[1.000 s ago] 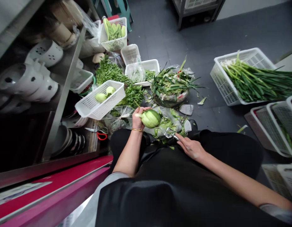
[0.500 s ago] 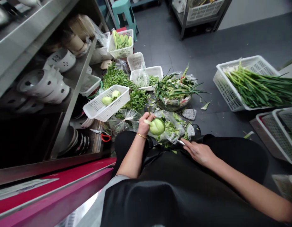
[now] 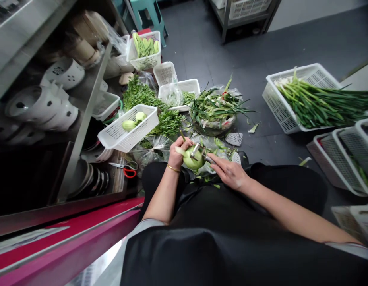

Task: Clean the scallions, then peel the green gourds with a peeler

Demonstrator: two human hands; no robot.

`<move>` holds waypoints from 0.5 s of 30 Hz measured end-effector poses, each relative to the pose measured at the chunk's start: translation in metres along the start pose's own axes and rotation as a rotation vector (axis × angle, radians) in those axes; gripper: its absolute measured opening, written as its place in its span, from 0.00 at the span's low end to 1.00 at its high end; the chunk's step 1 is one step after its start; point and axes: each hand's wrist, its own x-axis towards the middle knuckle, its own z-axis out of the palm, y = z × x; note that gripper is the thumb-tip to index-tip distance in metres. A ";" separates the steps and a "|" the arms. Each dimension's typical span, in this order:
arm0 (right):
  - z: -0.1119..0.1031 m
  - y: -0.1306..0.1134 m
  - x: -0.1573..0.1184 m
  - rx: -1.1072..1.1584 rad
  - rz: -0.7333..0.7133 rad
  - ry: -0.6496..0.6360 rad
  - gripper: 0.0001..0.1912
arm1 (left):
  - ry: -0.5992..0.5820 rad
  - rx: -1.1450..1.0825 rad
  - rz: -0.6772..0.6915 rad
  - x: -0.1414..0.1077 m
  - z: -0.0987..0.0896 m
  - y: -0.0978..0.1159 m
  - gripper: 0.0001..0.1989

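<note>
My left hand [image 3: 177,153] is closed around the stem end of a round, pale-green vegetable [image 3: 190,161], whose exact kind I cannot make out. A thin stem sticks up by the fingers. In my right hand [image 3: 231,172] is a metal peeler [image 3: 208,159], its head resting against the upper side of the vegetable. Below both hands, green peelings and leaf scraps lie on a clear plastic bag [image 3: 215,145] on the floor. To the left, a white perforated basket [image 3: 112,137] holds two pale-green pieces [image 3: 129,125] that look peeled.
Red-handled scissors [image 3: 129,171] lie by the shelf on the left. Leafy greens [image 3: 140,95] and a heap of trimmings [image 3: 215,111] stand ahead. At right, a white basket [image 3: 281,107] holds long green stalks [image 3: 324,103], with more baskets [image 3: 349,163] nearer. A teal stool [image 3: 150,16] stands behind.
My right hand has come left and up, bringing the peeler from beside the bag onto the vegetable. My left hand still holds the vegetable. The whole view has shifted slightly.
</note>
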 end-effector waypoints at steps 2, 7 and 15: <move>0.014 0.019 -0.036 -0.016 0.050 -0.018 0.24 | 0.055 -0.073 -0.007 0.003 -0.006 -0.002 0.12; 0.005 0.035 -0.052 -0.039 0.110 -0.050 0.23 | 0.223 -0.256 0.066 0.018 -0.016 -0.001 0.14; 0.015 0.016 -0.015 -0.242 0.110 -0.056 0.25 | 0.417 -0.353 -0.092 0.020 -0.018 -0.010 0.13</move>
